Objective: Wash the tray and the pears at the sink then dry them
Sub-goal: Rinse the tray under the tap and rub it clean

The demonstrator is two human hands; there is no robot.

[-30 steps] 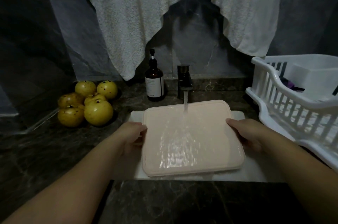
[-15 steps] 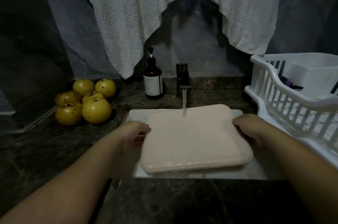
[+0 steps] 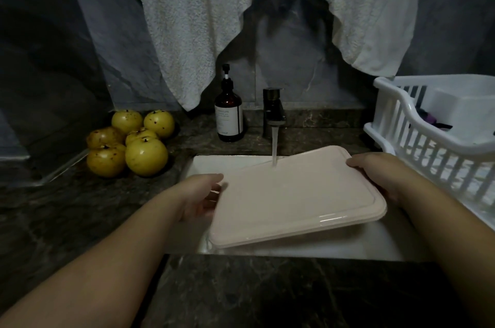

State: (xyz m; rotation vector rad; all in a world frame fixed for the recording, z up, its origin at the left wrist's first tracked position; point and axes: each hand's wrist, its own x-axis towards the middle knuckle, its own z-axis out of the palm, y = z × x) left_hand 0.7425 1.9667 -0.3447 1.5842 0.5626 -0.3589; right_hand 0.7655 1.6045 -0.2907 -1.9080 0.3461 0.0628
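A pale pink rectangular tray (image 3: 292, 199) hangs over the white sink (image 3: 222, 164), tilted with its right side higher. Water from the dark tap (image 3: 273, 113) runs onto its far edge. My left hand (image 3: 199, 197) grips the tray's left edge, fingers curled under it. Over the far right corner my right hand (image 3: 380, 177) holds the rim. Several yellow spotted pears (image 3: 146, 156) sit in a heap on the dark counter to the left of the sink.
A brown pump soap bottle (image 3: 229, 113) stands left of the tap. A white dish rack (image 3: 439, 145) with a white tub fills the counter on the right. White towels (image 3: 203, 19) hang on the wall above. Dark marble counter (image 3: 267, 293) runs along the front.
The tray has tipped: its right side rose and its left side dropped. My right hand moved up and back with the corner. Water keeps running onto the tray.
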